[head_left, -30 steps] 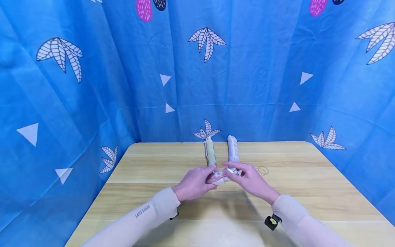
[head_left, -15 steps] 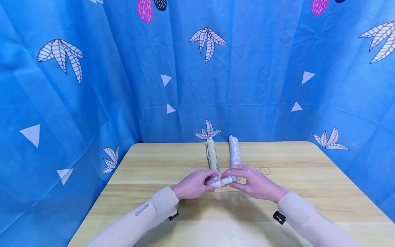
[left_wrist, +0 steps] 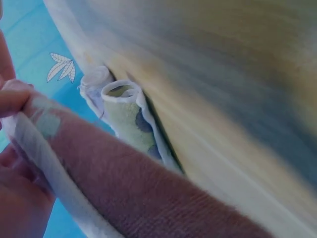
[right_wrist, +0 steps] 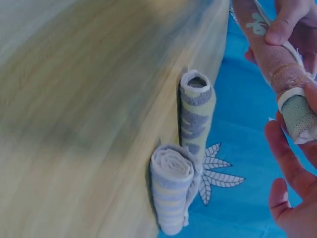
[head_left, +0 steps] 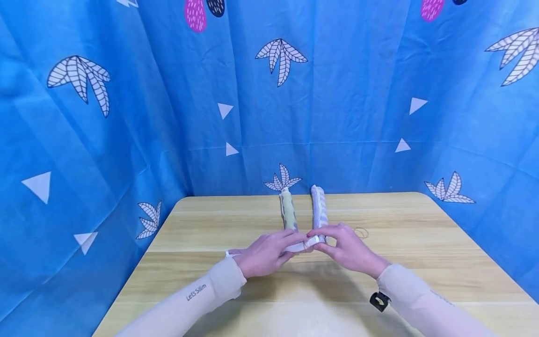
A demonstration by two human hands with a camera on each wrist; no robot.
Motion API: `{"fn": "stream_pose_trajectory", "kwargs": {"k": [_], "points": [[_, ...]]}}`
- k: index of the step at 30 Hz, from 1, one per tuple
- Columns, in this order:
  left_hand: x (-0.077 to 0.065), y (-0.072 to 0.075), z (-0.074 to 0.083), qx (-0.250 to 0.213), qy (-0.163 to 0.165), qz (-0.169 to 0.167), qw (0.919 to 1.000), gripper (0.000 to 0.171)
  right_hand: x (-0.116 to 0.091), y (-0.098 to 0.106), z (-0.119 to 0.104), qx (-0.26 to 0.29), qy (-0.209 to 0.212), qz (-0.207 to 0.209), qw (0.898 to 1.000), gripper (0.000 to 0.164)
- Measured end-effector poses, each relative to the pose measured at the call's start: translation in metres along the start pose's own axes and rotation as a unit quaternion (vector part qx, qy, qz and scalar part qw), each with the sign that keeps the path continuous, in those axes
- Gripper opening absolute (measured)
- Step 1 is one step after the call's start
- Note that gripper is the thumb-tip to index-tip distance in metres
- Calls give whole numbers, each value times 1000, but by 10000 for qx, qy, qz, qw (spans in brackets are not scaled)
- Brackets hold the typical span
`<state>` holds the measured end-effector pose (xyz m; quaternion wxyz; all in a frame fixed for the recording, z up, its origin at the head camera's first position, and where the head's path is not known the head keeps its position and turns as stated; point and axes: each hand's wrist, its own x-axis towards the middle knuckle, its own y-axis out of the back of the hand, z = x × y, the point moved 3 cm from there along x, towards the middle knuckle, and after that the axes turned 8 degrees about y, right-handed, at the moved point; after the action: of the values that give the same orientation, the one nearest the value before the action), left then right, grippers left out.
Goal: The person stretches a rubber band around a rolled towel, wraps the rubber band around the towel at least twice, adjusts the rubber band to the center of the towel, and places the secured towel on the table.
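Both hands hold a rolled brownish-pink towel (right_wrist: 278, 55) with a white edge, lying crosswise above the table in the head view. My left hand (head_left: 263, 252) grips its middle, fingers over the top and thumb on the near side. At the right end, my right hand (head_left: 347, 248) pinches the roll between thumb and fingers. A thin tan band circles the roll near that end, where a pale green part shows. Behind the hands lie a green-and-grey rolled towel (head_left: 288, 209) and a lilac striped rolled towel (head_left: 319, 206), side by side.
Loose rubber bands (head_left: 360, 233) lie on the wooden table (head_left: 189, 224) right of the striped roll. A blue patterned curtain (head_left: 349, 93) closes off the back and both sides. Black wrist camera (head_left: 379, 301) hangs under the right sleeve.
My left hand has shifted its hold along the pink roll, whose left end now shows beyond the wrist. The right hand has come to the roll's right end. Both other rolls have stayed put.
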<state>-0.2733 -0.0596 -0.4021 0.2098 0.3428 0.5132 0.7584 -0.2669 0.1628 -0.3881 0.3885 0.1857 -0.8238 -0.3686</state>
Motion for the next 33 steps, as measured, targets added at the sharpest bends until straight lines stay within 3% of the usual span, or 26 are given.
{"fn": "stream_pose_trajectory", "kwargs": {"k": [5,12,15,19,23,26,33], "points": [[4,5,2,-20,-106,-200,9997,42,-1,-4,0,109,-98,91,9999,25],[5,8,1,-468,212,-923,9944,40,-3,-13,-1,407,-175,121,9989,22],[3,6,-2,-612,297,-1035,9923,39,-4,-18,1,580,-253,120,9979,20],[2,2,-4,-579,293,-964,9932,36,-4,-22,1,755,-447,168,9960,20],[0,0,-5,-404,122,-838,9956,35,-5,-24,3,985,-935,159,9906,20],[-1,0,-6,-228,-8,-712,9972,37,-5,-25,4,1281,-1412,181,9815,18],[-7,-4,-3,-173,174,-373,9990,45,-5,-22,4,1672,-2274,547,9578,18]]}}
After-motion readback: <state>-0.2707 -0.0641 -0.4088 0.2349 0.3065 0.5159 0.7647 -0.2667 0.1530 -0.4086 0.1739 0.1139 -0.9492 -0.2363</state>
